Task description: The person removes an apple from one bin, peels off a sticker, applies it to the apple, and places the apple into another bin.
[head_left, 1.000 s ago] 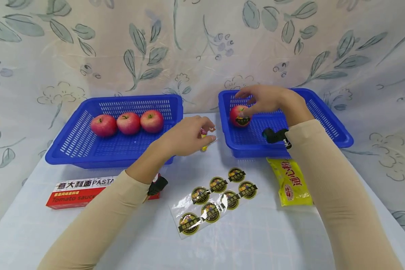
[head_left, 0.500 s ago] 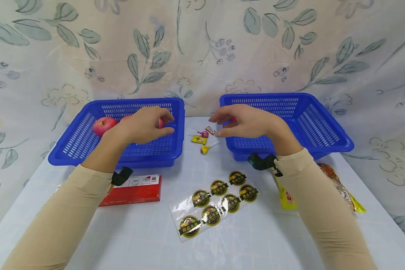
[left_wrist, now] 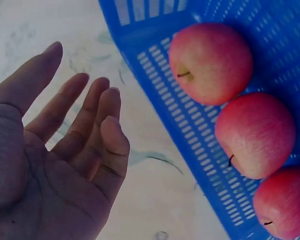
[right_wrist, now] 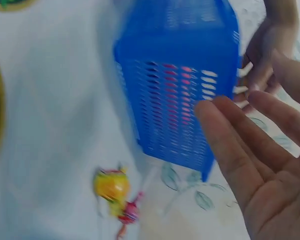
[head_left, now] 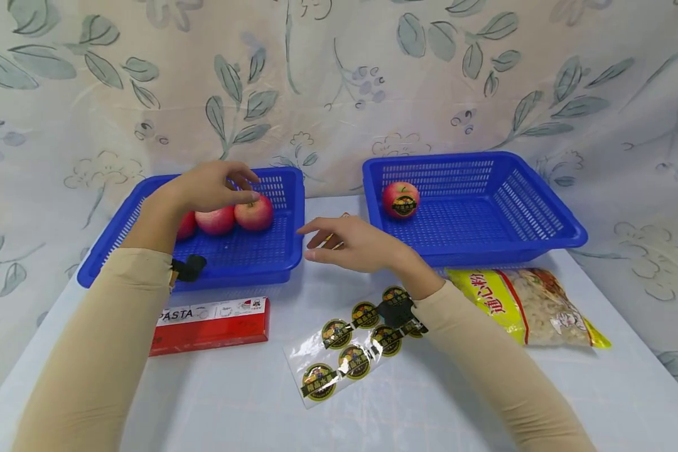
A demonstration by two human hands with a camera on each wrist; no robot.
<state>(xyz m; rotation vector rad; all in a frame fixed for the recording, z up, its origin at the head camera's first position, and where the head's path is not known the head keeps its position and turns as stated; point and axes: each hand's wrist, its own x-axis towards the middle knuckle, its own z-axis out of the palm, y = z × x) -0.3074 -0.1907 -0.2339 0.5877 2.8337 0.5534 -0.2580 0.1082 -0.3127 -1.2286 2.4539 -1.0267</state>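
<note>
My left hand (head_left: 210,186), fingers loosely bent and holding nothing, hovers over the left blue basket (head_left: 254,274). Below it lie three red apples, the rightmost apple (head_left: 254,213) nearest its thumb; in the left wrist view a gap separates the hand from this apple (left_wrist: 211,64). My right hand (head_left: 353,245), also holding nothing, is in the air between the two baskets, fingers pointing left. It hides most of the small sweets in the head view; a yellow-wrapped sweet (right_wrist: 111,185) and a pink lollipop (right_wrist: 130,212) show blurred in the right wrist view.
An apple with a round sticker (head_left: 400,199) sits in the right blue basket (head_left: 486,252). A clear sheet of round stickers (head_left: 339,355) lies mid-table, partly under the right forearm. A red pasta box (head_left: 215,333) is at left, a yellow pasta bag (head_left: 533,307) at right.
My right hand has left the right basket and moved left towards the left basket. My left hand has moved left from the middle to above the apples. The stickered apple stays in the right basket.
</note>
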